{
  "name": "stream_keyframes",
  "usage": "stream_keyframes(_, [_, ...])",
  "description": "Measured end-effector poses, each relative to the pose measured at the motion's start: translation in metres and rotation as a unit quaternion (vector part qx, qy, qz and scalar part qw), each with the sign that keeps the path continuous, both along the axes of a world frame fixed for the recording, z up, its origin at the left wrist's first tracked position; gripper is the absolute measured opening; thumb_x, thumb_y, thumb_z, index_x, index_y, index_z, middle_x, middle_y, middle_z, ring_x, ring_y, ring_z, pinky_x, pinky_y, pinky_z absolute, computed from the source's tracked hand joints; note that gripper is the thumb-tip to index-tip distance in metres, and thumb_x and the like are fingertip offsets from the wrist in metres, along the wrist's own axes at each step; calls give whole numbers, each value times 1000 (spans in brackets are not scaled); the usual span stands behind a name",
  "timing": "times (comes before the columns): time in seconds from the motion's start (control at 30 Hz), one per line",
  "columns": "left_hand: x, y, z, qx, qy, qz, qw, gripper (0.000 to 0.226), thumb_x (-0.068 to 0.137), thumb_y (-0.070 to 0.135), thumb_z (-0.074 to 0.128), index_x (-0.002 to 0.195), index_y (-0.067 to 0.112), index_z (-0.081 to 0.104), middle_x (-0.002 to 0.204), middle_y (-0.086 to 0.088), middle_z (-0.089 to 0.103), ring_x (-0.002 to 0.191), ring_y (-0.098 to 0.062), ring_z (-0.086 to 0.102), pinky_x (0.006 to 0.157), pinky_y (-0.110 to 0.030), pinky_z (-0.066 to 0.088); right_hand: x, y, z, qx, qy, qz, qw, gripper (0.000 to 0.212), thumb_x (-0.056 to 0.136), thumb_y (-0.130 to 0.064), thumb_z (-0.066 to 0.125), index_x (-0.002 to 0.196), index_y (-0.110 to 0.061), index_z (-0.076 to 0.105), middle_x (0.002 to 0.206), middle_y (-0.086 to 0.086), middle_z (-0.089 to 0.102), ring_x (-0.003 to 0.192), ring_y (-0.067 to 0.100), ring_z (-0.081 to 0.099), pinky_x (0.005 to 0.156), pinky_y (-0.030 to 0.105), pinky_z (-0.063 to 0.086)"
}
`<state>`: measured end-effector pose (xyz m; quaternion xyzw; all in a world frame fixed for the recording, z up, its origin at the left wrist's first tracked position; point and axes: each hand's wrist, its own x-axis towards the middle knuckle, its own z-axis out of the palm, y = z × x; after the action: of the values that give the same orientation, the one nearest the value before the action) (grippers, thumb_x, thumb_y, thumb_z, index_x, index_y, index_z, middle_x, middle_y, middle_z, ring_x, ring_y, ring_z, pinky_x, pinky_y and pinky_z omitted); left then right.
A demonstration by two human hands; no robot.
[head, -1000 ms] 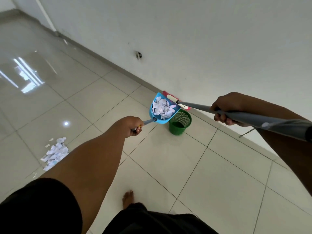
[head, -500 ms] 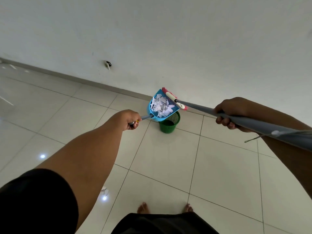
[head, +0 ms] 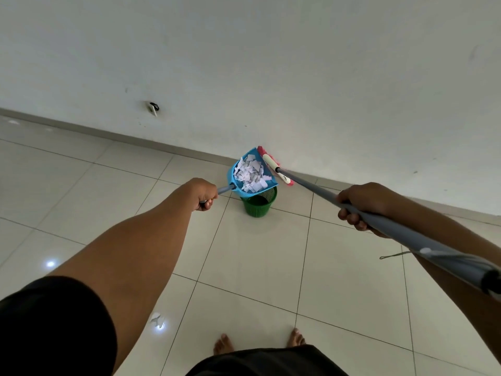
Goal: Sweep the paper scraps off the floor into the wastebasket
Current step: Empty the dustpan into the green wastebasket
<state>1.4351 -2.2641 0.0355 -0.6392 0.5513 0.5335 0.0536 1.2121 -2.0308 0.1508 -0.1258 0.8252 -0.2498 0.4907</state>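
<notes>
My left hand (head: 204,194) grips the grey handle of a blue dustpan (head: 234,169), held in the air just above the green mesh wastebasket (head: 259,204). The pan is heaped with white paper scraps (head: 250,173). My right hand (head: 360,204) grips the long grey broom handle (head: 406,234). The broom's red and white head (head: 273,165) sits against the dustpan's right edge, near the wall. The pan hides part of the basket's rim.
The white wall (head: 271,77) and its grey skirting stand right behind the basket. Glossy tiled floor (head: 257,267) spreads all around. A small white scrap (head: 157,320) lies on the floor near my left leg. My bare feet (head: 223,343) show at the bottom.
The view has swung from the scrap pile at the left to face the wall. The loaded dustpan and broom head have come over the wastebasket.
</notes>
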Motion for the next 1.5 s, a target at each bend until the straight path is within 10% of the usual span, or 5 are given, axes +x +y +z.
stream_keyframes(1.2, [-2, 30, -40, -237, -128, -138, 953, 31, 88, 8, 58, 117, -1, 51, 86, -12, 56, 54, -18, 56, 45, -23, 45, 40, 51, -59, -57, -74, -140, 986, 17, 93, -14, 48, 94, 0, 57, 66, 12, 55, 37, 14, 42, 36, 21, 35])
stream_keyframes(1.5, [5, 47, -48, -263, -149, -162, 939, 33, 88, 9, 61, 118, -1, 53, 103, -14, 62, 92, -28, 66, 68, -28, 53, 56, 62, -74, -58, -106, -168, 978, 18, 93, -14, 48, 90, 1, 57, 66, 12, 54, 37, 13, 41, 35, 20, 35])
